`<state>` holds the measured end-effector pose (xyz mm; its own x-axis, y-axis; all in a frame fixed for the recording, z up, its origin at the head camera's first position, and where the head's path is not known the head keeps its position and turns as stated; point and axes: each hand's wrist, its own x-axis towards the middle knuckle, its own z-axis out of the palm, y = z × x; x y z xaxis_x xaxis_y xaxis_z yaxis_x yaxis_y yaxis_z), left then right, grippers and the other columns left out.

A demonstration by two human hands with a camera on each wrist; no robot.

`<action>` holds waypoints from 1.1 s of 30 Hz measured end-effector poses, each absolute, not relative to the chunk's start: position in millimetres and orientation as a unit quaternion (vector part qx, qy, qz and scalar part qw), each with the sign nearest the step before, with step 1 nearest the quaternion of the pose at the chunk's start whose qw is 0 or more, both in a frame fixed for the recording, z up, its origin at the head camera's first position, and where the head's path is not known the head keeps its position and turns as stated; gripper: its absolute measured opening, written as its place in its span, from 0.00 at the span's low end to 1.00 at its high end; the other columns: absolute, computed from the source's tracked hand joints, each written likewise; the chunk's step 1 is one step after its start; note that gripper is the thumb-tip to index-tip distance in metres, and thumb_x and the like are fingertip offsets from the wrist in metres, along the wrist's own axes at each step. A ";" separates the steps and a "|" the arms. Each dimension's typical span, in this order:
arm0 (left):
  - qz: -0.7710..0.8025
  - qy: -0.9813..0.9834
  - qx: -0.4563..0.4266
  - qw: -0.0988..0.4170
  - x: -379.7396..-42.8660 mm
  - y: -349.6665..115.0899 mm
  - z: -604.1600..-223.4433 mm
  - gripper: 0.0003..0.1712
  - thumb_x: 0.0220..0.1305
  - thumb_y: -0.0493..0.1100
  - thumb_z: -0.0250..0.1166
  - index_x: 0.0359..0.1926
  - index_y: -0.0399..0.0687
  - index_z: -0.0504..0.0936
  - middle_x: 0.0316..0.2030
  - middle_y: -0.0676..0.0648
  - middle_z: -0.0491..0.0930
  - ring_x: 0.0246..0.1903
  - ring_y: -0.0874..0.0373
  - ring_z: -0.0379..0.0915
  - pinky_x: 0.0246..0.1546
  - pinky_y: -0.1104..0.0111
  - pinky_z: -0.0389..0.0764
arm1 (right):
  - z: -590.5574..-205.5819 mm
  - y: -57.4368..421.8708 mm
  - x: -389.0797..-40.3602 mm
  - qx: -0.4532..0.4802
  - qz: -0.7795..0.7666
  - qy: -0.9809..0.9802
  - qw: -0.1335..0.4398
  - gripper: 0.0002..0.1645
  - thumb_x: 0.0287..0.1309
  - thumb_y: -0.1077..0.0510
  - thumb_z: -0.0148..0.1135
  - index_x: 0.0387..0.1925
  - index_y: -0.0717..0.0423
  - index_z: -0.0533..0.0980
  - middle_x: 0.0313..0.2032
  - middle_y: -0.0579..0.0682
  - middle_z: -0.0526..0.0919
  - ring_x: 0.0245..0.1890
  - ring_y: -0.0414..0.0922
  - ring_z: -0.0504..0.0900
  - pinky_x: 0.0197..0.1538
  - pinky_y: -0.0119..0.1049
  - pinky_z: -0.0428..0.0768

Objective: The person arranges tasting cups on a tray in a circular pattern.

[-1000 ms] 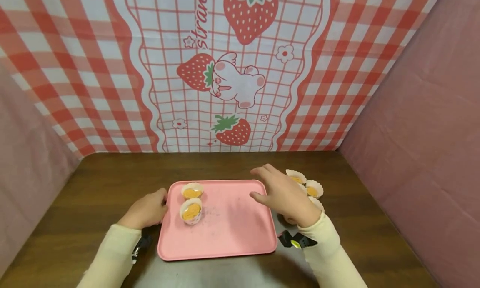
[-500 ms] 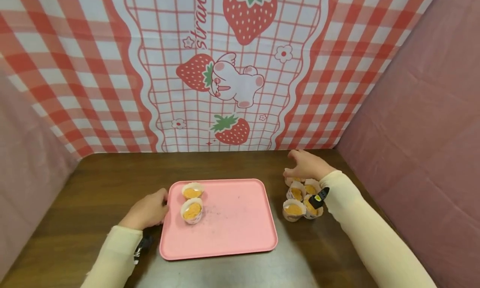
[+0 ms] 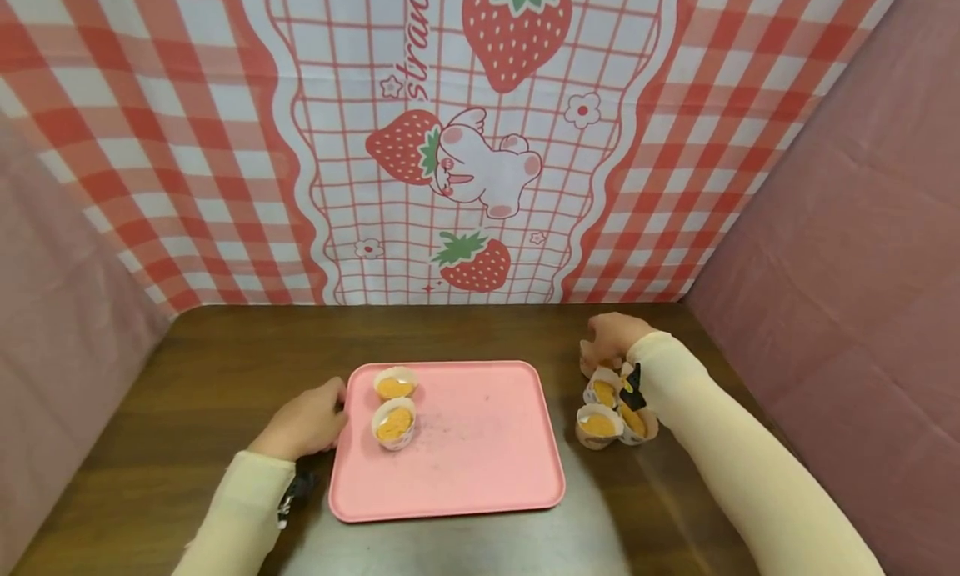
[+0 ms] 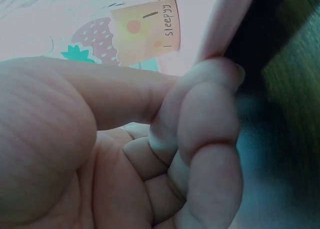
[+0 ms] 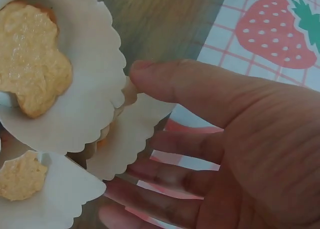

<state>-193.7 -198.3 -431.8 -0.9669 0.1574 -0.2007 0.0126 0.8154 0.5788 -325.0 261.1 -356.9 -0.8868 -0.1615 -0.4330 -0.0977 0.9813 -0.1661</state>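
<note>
My left hand (image 3: pixel 307 418) holds the left rim of a pink tray (image 3: pixel 480 434), its thumb and curled fingers meeting at the edge. On the tray's left side stand two cupcakes in white paper cups, the nearer cupcake (image 3: pixel 393 426) just in front of the farther cupcake (image 3: pixel 395 386). To the right of the tray, my right hand (image 3: pixel 615 334) reaches over a cluster of cupcakes (image 3: pixel 598 426). It grips the rearmost cupcake (image 5: pixel 137 129), thumb at one side of the scalloped cup and fingers at the other. That cupcake is mostly hidden in the head view.
The tray lies on a dark wooden table (image 3: pixel 240 343), with a shiny grey area at the near edge. A checked strawberry cloth (image 3: pixel 480 167) hangs behind. Pink cloth walls (image 3: pixel 810 251) stand on both sides.
My right hand has moved from the tray's right edge to the back of the cupcake cluster and lowered onto the rearmost one. The left hand stays at the tray's rim.
</note>
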 end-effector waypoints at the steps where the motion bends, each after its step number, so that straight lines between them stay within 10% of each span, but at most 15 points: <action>1: 0.301 0.945 0.044 0.121 -193.4 -198.0 -432.0 0.10 0.70 0.42 0.59 0.47 0.41 0.75 0.25 0.49 0.76 0.24 0.56 0.72 0.27 0.63 0.72 | -357.5 261.1 -325.7 -0.069 -0.063 0.969 0.228 0.46 0.56 0.50 0.71 0.71 0.66 0.66 0.52 0.60 0.81 0.41 0.52 0.79 0.46 0.47 0.78; 14: 0.303 0.945 0.043 0.120 -192.3 -197.0 -428.4 0.10 0.70 0.41 0.59 0.47 0.40 0.75 0.26 0.48 0.76 0.25 0.55 0.72 0.27 0.63 0.72 | -358.4 262.5 -329.0 -0.088 -0.014 0.972 0.217 0.27 0.54 0.53 0.73 0.51 0.65 0.78 0.34 0.53 0.82 0.33 0.49 0.79 0.38 0.44 0.78; 33: 0.267 0.957 0.052 0.103 -192.9 -197.1 -430.6 0.10 0.71 0.43 0.60 0.46 0.41 0.75 0.32 0.46 0.78 0.30 0.51 0.72 0.33 0.57 0.74 | -371.0 264.2 -329.4 -0.130 0.006 0.976 0.172 0.25 0.51 0.51 0.73 0.48 0.60 0.78 0.40 0.54 0.83 0.37 0.50 0.76 0.45 0.50 0.77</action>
